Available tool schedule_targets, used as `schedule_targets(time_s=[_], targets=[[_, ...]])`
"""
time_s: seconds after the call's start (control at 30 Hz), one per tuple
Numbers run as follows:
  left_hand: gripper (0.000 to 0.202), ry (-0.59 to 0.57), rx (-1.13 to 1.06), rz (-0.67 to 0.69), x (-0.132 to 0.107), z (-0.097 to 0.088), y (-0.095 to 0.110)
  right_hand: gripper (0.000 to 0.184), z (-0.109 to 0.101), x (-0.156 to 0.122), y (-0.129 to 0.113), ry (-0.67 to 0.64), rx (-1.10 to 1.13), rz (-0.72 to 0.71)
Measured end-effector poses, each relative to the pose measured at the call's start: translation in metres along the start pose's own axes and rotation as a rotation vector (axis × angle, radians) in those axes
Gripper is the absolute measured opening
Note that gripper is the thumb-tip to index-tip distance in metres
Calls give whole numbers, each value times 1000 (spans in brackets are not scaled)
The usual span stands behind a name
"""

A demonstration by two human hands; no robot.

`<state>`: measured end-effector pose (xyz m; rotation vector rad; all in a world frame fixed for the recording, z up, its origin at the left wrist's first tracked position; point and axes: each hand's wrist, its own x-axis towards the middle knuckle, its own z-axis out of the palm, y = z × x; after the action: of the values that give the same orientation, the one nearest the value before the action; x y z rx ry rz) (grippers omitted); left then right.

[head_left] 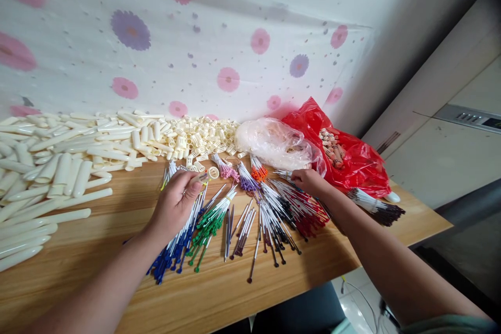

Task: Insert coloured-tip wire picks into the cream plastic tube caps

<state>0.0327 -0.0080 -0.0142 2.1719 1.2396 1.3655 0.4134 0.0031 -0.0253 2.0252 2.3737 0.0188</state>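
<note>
My left hand is closed around a few thin pen refills, whose ends stick out past the thumb. Below it lie blue-ended refills and green-ended refills. Fingers bent down, my right hand pinches at a bundle of white refills near the bags; what is between its fingertips is hidden. Close by are red-ended refills, black-ended refills, purple-ended refills, orange-ended refills and pink-ended refills.
Cream pen barrels are heaped at the left, with small cream slotted rings beside them. A clear plastic bag and a red bag of pinkish parts stand at the back right. Dark-ended refills lie near the table's right end.
</note>
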Motion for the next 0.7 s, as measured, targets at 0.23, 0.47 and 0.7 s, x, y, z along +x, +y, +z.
schedule_targets(time_s=[0.23,0.47,0.7], targets=[[26,-9,9,-19,1,1,0,20,2,5,-13,-18,-82,29],[24,-6,-7,2,1,0,-1,27,-1,22,-19,-48,-165,139],[25,-4,-13,2,1,-1,0,27,-24,33,-18,-175,-155,102]])
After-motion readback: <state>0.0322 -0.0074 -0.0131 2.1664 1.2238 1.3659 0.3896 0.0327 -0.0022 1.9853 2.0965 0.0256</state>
